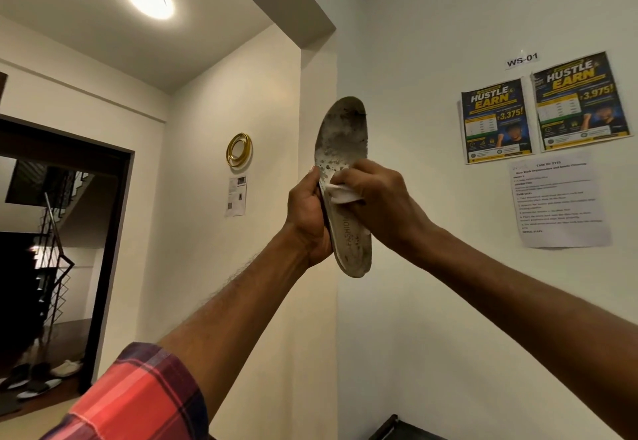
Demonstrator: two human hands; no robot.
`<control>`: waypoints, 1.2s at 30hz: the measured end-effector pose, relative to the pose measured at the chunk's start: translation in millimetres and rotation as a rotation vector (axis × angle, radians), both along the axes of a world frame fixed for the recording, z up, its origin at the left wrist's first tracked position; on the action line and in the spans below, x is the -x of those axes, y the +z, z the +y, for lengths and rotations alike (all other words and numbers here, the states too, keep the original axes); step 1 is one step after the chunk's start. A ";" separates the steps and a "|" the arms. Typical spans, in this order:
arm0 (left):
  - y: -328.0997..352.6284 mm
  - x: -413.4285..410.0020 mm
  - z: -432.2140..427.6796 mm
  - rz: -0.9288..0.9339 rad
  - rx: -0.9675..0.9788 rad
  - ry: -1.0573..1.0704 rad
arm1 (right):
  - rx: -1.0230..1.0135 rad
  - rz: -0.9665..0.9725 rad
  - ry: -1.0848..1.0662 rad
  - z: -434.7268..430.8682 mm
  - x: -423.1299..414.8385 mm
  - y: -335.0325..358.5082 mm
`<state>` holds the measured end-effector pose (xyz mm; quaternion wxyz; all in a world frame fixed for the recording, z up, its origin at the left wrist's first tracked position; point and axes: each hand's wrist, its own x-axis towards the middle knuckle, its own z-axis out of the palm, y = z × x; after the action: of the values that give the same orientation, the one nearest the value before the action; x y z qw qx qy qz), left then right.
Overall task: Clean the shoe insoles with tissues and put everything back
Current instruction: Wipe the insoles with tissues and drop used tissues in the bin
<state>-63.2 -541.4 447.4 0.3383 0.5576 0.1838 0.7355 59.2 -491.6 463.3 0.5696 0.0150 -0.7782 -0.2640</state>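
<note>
tissue (341, 194) on insole (341, 149), posters (542, 111) right

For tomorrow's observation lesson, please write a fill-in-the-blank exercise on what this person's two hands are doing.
1. The left hand grips the insole and holds it ____.
2. The right hand presses a white ____ against it.
3. The word printed near the insole's lower end reads ____.
4. The toe part above the tissue looks ____.

Missing words: upright; tissue; FASHION; dirty

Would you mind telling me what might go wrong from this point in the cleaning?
The insole is held up only near its heel by the left hand, so it may bend or slip under wiping. The tissue in the right hand is small and could tear against the dark stains.
</note>
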 end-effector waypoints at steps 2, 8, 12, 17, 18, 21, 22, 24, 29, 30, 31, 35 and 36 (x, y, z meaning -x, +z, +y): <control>0.0 0.0 0.2 0.021 -0.001 0.016 | 0.044 0.155 0.035 2.0 -3.5 10.4; 0.1 -2.3 0.6 0.019 0.007 0.001 | -0.001 0.027 0.007 -0.2 0.0 9.0; 1.0 -2.5 2.1 0.036 0.013 0.023 | 0.039 0.223 0.042 1.7 -2.2 19.4; -1.9 4.5 1.8 -0.001 0.002 0.013 | 0.049 0.020 0.032 -3.6 1.6 9.3; -3.2 6.9 2.2 -0.004 0.008 0.016 | 0.087 -0.007 0.037 -6.0 -1.6 10.6; -6.7 13.5 5.5 -0.012 0.030 0.032 | 0.155 -0.186 -0.043 -10.9 -12.6 15.7; -7.9 14.1 6.2 -0.011 0.036 0.035 | 0.154 -0.248 -0.081 -10.7 -14.3 17.2; -9.6 14.6 7.1 -0.008 0.041 0.028 | 0.124 -0.311 -0.106 -7.6 -14.8 21.5; -6.8 6.6 6.8 0.012 0.040 0.005 | 0.090 -0.075 -0.048 6.2 -16.0 29.8; -6.1 5.2 6.7 0.016 0.039 0.001 | 0.081 -0.050 -0.044 5.6 -16.0 27.1; -5.6 4.2 6.6 0.018 0.039 -0.008 | 0.053 -0.068 -0.057 3.2 -15.9 23.4; -5.3 5.4 4.5 0.034 0.031 -0.052 | -0.012 -0.086 -0.063 0.9 -18.4 22.0; -5.3 5.0 4.3 0.041 0.033 -0.064 | 0.014 -0.004 -0.039 2.7 -21.1 25.9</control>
<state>-68.2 -537.2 442.1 0.3670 0.5723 0.1848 0.7097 80.3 -488.9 489.3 0.5629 -0.0037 -0.7812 -0.2698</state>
